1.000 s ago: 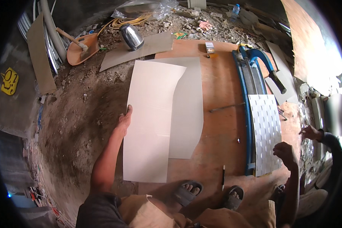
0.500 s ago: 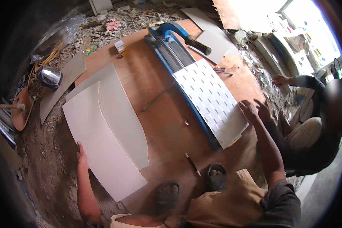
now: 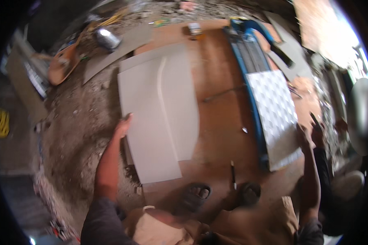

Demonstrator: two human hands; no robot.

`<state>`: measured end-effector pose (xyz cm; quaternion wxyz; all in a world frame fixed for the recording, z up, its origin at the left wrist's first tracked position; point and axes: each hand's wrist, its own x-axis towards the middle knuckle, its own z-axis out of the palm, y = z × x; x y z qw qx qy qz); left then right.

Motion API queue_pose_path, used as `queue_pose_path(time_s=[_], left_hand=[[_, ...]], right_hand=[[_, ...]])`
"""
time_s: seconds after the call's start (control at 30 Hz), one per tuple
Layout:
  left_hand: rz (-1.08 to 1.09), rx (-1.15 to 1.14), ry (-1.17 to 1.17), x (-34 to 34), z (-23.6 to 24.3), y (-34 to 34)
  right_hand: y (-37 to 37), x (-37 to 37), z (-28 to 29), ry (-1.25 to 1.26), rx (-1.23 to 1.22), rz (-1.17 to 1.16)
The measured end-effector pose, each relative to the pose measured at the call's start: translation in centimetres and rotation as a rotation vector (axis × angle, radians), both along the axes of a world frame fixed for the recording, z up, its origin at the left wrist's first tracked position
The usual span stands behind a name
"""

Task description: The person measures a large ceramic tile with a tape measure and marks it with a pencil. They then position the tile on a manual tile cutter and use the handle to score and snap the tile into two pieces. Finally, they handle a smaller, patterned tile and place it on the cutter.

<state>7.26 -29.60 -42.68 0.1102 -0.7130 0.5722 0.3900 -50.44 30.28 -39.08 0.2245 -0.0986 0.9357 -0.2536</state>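
Note:
My left hand (image 3: 122,126) grips the left edge of a large pale tile (image 3: 143,134), which overlaps another pale tile (image 3: 180,94); a narrow curved line runs along their overlap. My right hand (image 3: 302,134), blurred, has its fingers closed on the right edge of a white patterned tile (image 3: 270,98). That tile rests on a blue manual tile cutter (image 3: 245,45) with a dark handle (image 3: 284,57). A co-worker's hand (image 3: 319,134) is just right of mine, its details blurred. A pen (image 3: 233,173) lies near my sandalled feet.
A plywood board (image 3: 216,122) carries the tiles and cutter. Behind are a metal kettle (image 3: 106,38), an orange basin (image 3: 63,67), yellow cable (image 3: 114,18), offcuts (image 3: 110,61) and rubble. The co-worker (image 3: 347,188) crouches at the right, close to my arm.
My right hand has moved up and onto the patterned tile's edge. The co-worker's hand has come closer to it. The view swung right, then back.

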Motion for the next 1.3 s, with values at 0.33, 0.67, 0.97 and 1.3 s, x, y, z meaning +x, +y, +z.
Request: queue_pose_path(time_s=[0.33,0.67,0.97,1.3], left_hand=[[-0.035,0.141,-0.138,1.9,-0.9,-1.3],[-0.069,-0.043,-0.118,3.1,-1.9,-3.4],[-0.070,0.008,-0.110,2.1,-1.8,-2.4],[-0.417,-0.199,0.091,-1.2,0.9,-1.3]], right_hand=[[-3.9,2.6,1.0,0.015,-0.189,-0.139],[-2.7,4.5,-0.1,0.160,-0.236,0.108],[-5.1,8.0,7.7,-0.196,-0.260,-0.155],[-8.7,10.7,8.6,-0.256,-0.449,-0.106]])
